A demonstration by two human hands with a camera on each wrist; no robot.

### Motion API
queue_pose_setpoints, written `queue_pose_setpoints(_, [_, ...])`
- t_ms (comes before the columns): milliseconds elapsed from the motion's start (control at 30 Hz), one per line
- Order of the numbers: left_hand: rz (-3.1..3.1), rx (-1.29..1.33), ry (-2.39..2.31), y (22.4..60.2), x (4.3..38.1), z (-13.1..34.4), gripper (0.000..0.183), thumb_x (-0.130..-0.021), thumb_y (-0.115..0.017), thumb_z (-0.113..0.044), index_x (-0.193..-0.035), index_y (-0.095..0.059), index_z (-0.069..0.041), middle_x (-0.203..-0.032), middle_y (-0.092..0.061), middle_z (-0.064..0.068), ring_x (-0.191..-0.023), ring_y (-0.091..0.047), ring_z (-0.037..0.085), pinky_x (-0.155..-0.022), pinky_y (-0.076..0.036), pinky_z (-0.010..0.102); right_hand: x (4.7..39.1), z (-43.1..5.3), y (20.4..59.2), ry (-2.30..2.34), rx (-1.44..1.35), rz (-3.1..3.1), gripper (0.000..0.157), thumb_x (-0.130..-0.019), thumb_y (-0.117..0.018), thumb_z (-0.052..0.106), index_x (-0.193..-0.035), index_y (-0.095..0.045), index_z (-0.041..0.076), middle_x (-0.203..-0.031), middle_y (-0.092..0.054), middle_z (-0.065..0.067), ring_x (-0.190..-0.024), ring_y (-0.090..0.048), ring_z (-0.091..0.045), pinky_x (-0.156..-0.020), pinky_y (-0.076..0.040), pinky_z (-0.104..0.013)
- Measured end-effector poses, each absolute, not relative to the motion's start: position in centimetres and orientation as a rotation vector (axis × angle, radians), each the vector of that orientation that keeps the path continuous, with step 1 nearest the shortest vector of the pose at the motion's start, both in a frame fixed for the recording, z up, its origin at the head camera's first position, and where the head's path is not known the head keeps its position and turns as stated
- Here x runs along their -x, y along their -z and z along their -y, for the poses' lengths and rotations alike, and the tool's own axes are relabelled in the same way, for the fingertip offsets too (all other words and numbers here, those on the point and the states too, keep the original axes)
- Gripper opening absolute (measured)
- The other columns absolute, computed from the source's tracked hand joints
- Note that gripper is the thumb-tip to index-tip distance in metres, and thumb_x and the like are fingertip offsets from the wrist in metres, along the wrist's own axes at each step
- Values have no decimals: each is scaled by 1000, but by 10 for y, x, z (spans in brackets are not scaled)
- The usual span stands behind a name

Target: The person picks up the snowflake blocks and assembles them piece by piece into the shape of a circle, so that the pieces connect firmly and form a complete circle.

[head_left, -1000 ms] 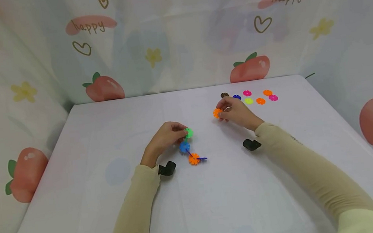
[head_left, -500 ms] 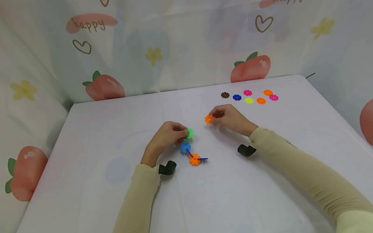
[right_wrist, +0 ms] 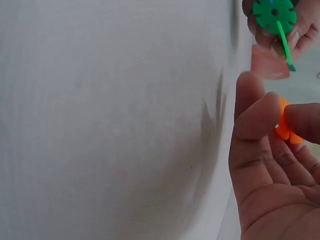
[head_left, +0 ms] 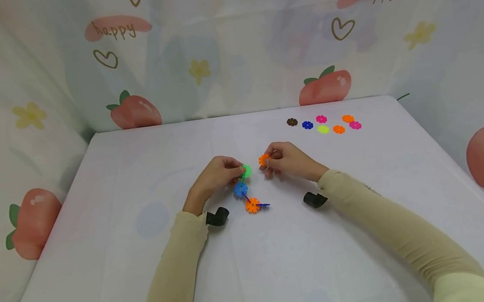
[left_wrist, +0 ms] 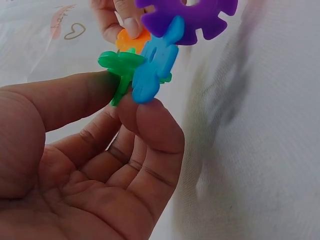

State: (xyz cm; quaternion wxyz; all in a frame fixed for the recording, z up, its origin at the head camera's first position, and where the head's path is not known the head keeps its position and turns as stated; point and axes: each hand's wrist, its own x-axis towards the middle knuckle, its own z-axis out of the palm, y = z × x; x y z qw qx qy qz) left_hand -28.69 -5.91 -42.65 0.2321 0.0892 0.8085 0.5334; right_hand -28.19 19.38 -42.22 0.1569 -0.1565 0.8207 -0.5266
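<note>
My left hand (head_left: 217, 176) pinches one end of a chain of notched, flower-shaped interlocking discs. At that end a bright green disc (head_left: 247, 171) sticks up past the fingertips; below it hang a light blue disc (head_left: 240, 190), an orange one (head_left: 253, 206) and a dark blue-purple disc seen edge-on (head_left: 264, 205). The left wrist view shows a green disc (left_wrist: 121, 62), a blue disc (left_wrist: 154, 67) and a purple disc (left_wrist: 192, 20) slotted together. My right hand (head_left: 293, 160) pinches a loose orange disc (right_wrist: 283, 122) between thumb and forefinger, a short gap right of the green disc.
Several loose discs lie at the back right of the white table (head_left: 314, 260): brown (head_left: 292, 122), blue (head_left: 307, 125), pink (head_left: 321, 119), yellow-green (head_left: 323, 129), orange (head_left: 338, 129) and others. A patterned curtain (head_left: 231, 40) stands behind. Black wrist cameras (head_left: 315, 200) hang at both cuffs.
My right hand has moved left and toward me from beside the loose discs, carrying the orange disc close to the chain. The left hand has stayed in place with the chain.
</note>
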Motion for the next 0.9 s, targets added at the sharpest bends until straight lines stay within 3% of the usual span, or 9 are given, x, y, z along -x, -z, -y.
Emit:
queue_pose_setpoints(233, [-2198,-262,-1487,426,287,59,19,-107,-69,-16,-117,-74,-1,-94,-69,8,-81,-60,21,-77,-55,29,279,-183,427,1394,487,-2397,5,-103,-64,3,-105,-64,-2,-93,-75,-14,-69,-68,-25,-65,-55,-29])
queue_pose_setpoints(467, [-2194,-256,-1476,425,286,59,19,-107,-69,-16,-116,-74,0,-92,-68,7,-79,-60,20,-74,-55,28,275,-176,426,1318,569,-2457,5,-102,-68,5,-105,-69,1,-95,-68,-10,-67,-65,-24,-69,-56,-32])
queue_pose_setpoints(733, [-2206,-264,-1444,426,287,58,19,-107,-69,-16,-115,-76,0,-91,-69,8,-78,-61,21,-75,-56,28,276,-177,427,1199,718,-2627,6,-101,-72,4,-105,-76,5,-92,-73,-2,-84,-64,-22,-81,-55,-35])
queue_pose_setpoints(900, [-2197,-285,-1444,427,286,57,18,-106,-69,-14,-113,-75,1,-94,-70,9,-79,-63,20,-76,-57,29,275,-176,423,1181,863,-2686,8,-99,-74,-3,-104,-78,1,-95,-75,-5,-88,-65,-24,-84,-57,-39])
